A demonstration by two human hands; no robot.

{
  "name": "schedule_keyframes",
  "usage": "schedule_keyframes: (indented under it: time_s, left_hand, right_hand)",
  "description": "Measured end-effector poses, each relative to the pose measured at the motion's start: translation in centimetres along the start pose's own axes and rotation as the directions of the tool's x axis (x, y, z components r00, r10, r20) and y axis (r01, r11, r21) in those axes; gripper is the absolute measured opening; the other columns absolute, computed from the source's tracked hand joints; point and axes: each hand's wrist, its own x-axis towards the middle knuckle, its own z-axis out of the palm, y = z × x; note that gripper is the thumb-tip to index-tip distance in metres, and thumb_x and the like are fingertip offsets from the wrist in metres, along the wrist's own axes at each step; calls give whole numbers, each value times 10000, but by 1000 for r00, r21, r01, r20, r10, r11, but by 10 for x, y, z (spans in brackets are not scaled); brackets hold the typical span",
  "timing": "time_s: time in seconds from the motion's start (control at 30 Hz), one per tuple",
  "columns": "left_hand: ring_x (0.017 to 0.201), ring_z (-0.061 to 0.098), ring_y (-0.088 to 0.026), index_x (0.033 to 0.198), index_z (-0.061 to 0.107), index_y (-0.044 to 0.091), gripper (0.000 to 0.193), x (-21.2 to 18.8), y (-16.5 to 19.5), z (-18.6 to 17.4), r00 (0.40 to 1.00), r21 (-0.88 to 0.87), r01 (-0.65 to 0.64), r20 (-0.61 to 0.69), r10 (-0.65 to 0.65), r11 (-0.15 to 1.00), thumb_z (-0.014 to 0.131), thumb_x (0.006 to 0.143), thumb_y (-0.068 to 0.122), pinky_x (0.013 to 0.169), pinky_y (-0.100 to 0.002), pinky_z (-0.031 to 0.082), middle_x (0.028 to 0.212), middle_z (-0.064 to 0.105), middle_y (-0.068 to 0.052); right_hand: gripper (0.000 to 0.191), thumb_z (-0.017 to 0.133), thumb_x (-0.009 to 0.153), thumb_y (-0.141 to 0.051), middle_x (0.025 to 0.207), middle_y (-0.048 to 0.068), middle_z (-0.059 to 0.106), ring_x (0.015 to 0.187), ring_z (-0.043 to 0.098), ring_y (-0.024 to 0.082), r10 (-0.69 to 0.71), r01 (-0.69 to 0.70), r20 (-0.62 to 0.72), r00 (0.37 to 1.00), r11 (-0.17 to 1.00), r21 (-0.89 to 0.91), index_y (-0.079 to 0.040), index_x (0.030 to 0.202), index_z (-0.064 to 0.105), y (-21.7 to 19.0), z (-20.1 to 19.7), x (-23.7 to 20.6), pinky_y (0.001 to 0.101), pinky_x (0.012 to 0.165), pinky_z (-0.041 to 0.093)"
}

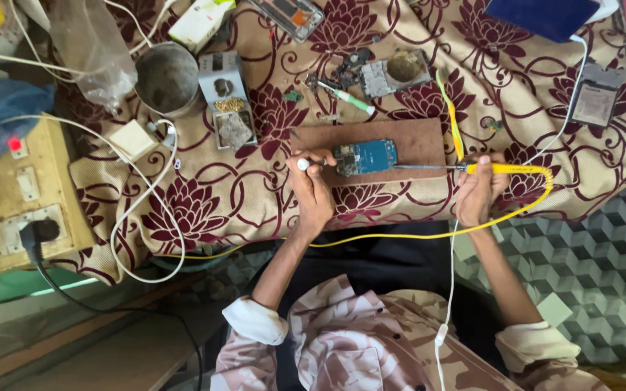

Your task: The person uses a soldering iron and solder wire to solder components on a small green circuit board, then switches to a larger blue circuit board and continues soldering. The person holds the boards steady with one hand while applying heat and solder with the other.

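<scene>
**A:** so what's on the desk (255, 188) here?

**B:** floral maroon cloth over it, brown wooden board (414, 137) on top, and a blue circuit board (366, 156) lying on that. Right hand (478, 190) has its grip closed round a yellow soldering iron (505, 169), tip at the board's right edge.

**A:** and the left hand (313, 190)?

**B:** pinching a thin tool with a white end (303, 164), touching the board's left side. Metal cup (167, 78) sits well apart, upper left.

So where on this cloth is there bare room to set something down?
Bare cloth lies between the white cable and the left hand. More lies between the wooden board and grey module. The top, around the metal cup and parts, is crowded.
</scene>
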Motion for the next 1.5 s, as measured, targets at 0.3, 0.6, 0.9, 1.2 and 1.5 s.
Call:
schedule_keyframes:
  time_s: [0.3, 0.6, 0.9, 1.2, 1.5]
  left_hand:
    - [880, 563, -189, 1080, 410, 32, 244, -4, -11, 0, 996, -127, 87, 21, -84, 988, 329, 1170, 244, 869, -352, 460, 967, 622, -143]
    - [865, 555, -175, 1095, 419, 34, 237, -7, -10, -2, 996, -90, 88, 12, -87, 992, 330, 1157, 245, 841, -331, 453, 968, 632, -132]
    - [869, 573, -192, 1079, 419, 29, 229, -2, -7, -2, 997, -92, 76, 24, -74, 993, 325, 1166, 219, 858, -345, 462, 965, 631, -147]
    - [878, 572, -208, 1077, 424, 17, 268, -4, -7, -2, 996, -106, 90, 7, -90, 990, 346, 1165, 258, 847, -350, 470, 970, 603, -157]
    - [885, 599, -195, 1081, 446, 13, 269, -8, -21, 3, 991, -157, 124, -20, -129, 980, 362, 1148, 260, 839, -335, 489, 962, 619, -140]
  right_hand:
    - [161, 599, 1118, -193, 954, 55, 613, 752, 541, 113, 4, -4, -11, 1000, 1000, 5, -59, 1041, 554, 6, -1, 1, 259, 622, 447]
    - [151, 585, 1132, -176, 952, 70, 617, 735, 532, 110, -20, 20, 14, 1000, 1000, 10, -49, 1055, 559, 6, -1, -4, 248, 615, 443]
    - [168, 588, 1121, -171, 949, 78, 611, 701, 526, 110, -13, 13, 12, 1000, 999, -31, -36, 1036, 540, 7, 0, -2, 257, 589, 464]
    - [146, 578, 1120, -159, 936, 46, 577, 678, 500, 100, 28, -29, -37, 999, 999, -32, -55, 1035, 521, 10, 2, -2, 253, 609, 435]
    - [148, 571, 1106, -176, 767, 13, 503, 611, 498, 99, 84, -87, -34, 996, 991, -102, -53, 1041, 522, 11, 3, 3, 223, 541, 389]
